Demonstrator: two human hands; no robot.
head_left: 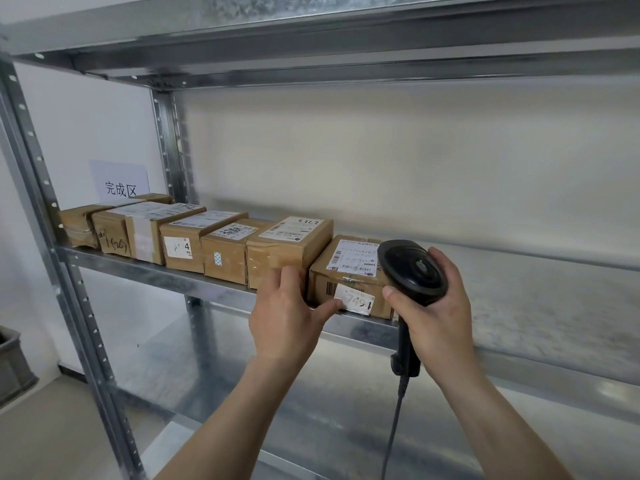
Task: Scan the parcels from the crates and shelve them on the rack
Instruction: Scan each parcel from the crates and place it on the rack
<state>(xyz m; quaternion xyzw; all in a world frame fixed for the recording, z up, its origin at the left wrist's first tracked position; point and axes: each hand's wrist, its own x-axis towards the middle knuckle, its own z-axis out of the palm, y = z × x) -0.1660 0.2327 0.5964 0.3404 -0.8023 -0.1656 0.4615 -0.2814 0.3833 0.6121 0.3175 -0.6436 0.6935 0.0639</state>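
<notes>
Several brown cardboard parcels stand in a row on the metal rack's middle shelf (519,282). The rightmost parcel (349,271) carries a shipping label on top and a white sticker on its front. My left hand (287,317) is at that parcel's front left corner, thumb lying on the sticker, fingers reaching up between it and the neighbouring parcel (287,251). My right hand (436,317) grips a black corded barcode scanner (412,271), its head held just right of the parcel and partly covering it.
A white paper sign (119,181) with printed characters stands behind the row at the left. The shelf right of the parcels is bare metal. The rack's perforated upright (69,271) runs down the left. A grey crate (12,365) sits on the floor at far left.
</notes>
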